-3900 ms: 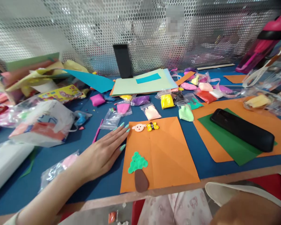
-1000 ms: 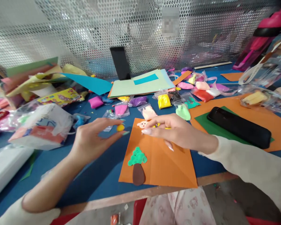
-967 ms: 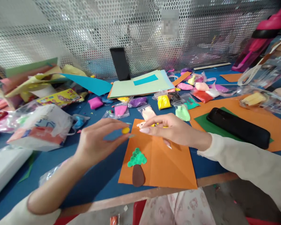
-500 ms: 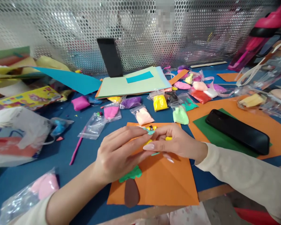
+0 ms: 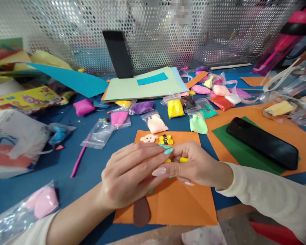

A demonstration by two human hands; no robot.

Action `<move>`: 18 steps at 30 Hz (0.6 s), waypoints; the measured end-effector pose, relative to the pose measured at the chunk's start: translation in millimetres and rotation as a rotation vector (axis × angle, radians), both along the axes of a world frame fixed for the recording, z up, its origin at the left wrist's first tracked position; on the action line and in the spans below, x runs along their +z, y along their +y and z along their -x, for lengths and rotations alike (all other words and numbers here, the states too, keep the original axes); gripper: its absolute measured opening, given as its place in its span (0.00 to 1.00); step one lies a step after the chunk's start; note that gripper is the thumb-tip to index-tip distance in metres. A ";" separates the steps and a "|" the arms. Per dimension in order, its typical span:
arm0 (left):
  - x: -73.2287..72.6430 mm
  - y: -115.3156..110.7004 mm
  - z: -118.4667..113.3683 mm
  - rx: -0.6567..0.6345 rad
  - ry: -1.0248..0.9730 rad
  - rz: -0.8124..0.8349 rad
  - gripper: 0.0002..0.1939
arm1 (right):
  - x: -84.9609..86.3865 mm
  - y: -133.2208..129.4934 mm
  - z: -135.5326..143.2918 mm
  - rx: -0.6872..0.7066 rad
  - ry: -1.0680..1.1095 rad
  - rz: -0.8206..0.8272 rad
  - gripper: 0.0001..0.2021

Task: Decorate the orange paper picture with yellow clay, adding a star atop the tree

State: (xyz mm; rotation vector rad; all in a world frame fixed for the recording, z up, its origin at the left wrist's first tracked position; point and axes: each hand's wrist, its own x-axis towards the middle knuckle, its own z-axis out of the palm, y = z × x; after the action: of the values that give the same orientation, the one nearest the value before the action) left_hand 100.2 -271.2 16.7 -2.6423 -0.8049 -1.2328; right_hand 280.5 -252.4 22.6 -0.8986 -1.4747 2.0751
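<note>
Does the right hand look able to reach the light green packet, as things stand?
Probably yes: the light green packet lies by the far right corner of the creased orange sheet, with nothing visible blocking the right hand. But that hand holds a yellow piece, perhaps to put down first.

Yellow clay (image 5: 184, 159) between fingers (image 5: 172, 167) above orange paper (image 5: 180, 207)

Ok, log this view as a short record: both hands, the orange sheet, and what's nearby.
Left hand: fingertips against the right hand; grip hidden
Right hand: holds small yellow clay piece
Under hands: flat orange paper sheet
On sheet: pale pink clay face, yellow-and-black winged clay figure, brown rounded clay piece
Right of sheet: black rectangular phone on green paper
</note>
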 end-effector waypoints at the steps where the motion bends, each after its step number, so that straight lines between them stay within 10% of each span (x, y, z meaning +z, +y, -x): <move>1: 0.7 -0.1 0.4 -0.014 -0.001 0.006 0.05 | -0.2 0.2 -0.3 0.006 0.001 0.007 0.13; 18: 0.1 2.5 12.0 0.018 0.101 -0.111 0.06 | 1.1 3.0 3.3 -0.062 0.093 -0.132 0.11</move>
State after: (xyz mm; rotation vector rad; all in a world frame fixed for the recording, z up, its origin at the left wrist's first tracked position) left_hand 88.2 -268.7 16.8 -2.5799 -0.7208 -1.0961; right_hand 277.1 -249.4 23.6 -0.7760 -1.4965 1.9239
